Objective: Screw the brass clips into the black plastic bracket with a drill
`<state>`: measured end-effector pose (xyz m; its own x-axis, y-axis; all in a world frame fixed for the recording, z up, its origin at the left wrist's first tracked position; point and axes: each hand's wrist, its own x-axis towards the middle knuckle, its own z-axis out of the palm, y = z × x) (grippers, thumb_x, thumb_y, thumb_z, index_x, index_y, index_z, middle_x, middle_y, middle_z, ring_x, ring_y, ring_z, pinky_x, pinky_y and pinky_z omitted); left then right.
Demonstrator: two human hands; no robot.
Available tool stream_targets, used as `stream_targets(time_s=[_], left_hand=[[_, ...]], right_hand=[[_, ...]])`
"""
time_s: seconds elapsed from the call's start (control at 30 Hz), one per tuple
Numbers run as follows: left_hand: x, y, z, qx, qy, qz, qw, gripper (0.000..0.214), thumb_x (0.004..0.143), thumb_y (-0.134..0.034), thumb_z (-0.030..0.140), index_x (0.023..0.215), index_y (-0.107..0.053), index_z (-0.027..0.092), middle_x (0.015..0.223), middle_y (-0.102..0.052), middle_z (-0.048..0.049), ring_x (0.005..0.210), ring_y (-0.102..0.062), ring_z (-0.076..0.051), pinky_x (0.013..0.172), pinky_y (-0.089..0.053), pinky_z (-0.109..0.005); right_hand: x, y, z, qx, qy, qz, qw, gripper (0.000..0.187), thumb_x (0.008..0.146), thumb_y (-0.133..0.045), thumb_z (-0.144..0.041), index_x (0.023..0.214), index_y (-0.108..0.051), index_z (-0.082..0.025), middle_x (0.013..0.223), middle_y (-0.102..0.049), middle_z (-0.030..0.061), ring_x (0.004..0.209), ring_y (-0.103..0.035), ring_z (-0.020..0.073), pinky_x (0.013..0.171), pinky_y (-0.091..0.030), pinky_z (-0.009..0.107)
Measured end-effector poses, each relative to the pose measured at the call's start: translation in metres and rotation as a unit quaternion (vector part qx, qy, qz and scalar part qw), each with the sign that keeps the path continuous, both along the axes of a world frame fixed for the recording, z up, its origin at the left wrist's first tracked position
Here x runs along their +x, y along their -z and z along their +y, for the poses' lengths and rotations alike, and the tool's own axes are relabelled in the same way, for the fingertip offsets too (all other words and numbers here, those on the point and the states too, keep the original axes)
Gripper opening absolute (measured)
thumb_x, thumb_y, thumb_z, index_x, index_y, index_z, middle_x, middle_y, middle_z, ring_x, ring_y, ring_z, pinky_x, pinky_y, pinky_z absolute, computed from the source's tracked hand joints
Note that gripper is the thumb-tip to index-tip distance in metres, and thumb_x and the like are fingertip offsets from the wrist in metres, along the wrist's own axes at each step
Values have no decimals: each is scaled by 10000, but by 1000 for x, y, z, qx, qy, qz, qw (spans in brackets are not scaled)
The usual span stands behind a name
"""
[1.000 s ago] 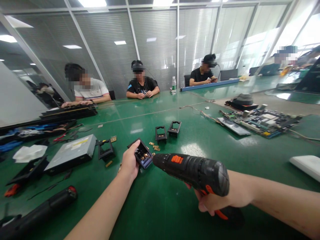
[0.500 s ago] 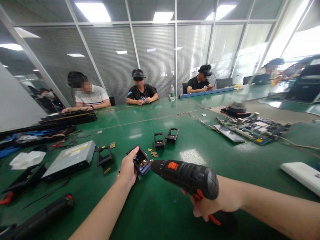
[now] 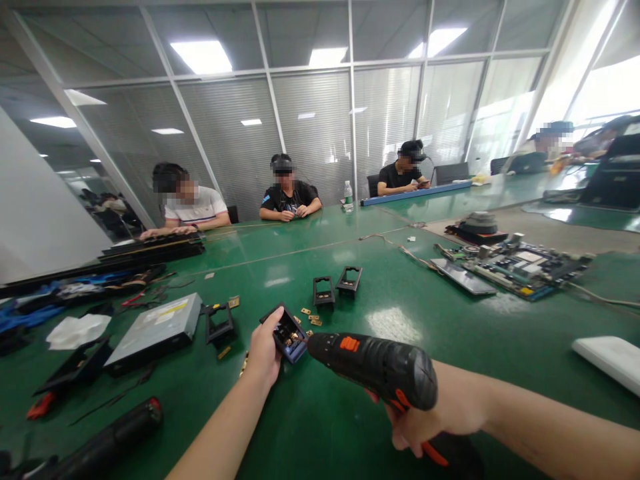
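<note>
Right of the silver drive (image 3: 155, 331), the left hand (image 3: 266, 348) gripped the black housing (image 3: 289, 335) by its edge; farther right, the right hand (image 3: 417, 419) clasped the power drill (image 3: 373, 365). The housing seemed light and stiff, best held by its outer walls.

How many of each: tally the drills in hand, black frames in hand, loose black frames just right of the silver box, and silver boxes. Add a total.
Drill, in the right hand: 1
Held black frame, in the left hand: 1
Loose black frames: 3
Silver box: 1
Total: 6
</note>
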<state>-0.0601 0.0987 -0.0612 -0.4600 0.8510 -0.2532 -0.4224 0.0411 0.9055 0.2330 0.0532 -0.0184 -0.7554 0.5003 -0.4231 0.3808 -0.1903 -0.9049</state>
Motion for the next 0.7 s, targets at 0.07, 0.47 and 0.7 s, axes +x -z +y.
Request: stream_targets(time_s=[0.07,0.47,0.7], left_hand=[[0,-1,0,-1,2,1,1000,188,871,-759,279,969,-722,123,789,-771,-117,635,-748,-262,624,-641,-391],[0,2,2,12,-3,8,1000,197,847,-780,271,960,-717,122,761,-754,-96,633,-737,-244,619,-625,-360],[-1,1,2,4,8,-10,1000,169,856,-760,281,917,-717,129,777,-764,-104,649,-745,-240,651,-636,-368]], right_hand=[[-1,-2,-1,6,-10,3,1000,229,576,-818,-233,654,-635,-119,603,-650,4,548,-609,105,480,-506,180],[-2,0,-5,13,-6,47,999,268,599,-843,-165,681,-590,-135,589,-640,-23,523,-601,87,465,-492,155],[-1,-3,-2,4,0,51,999,316,612,-847,-196,841,-638,-132,591,-648,-28,517,-603,103,482,-508,187]])
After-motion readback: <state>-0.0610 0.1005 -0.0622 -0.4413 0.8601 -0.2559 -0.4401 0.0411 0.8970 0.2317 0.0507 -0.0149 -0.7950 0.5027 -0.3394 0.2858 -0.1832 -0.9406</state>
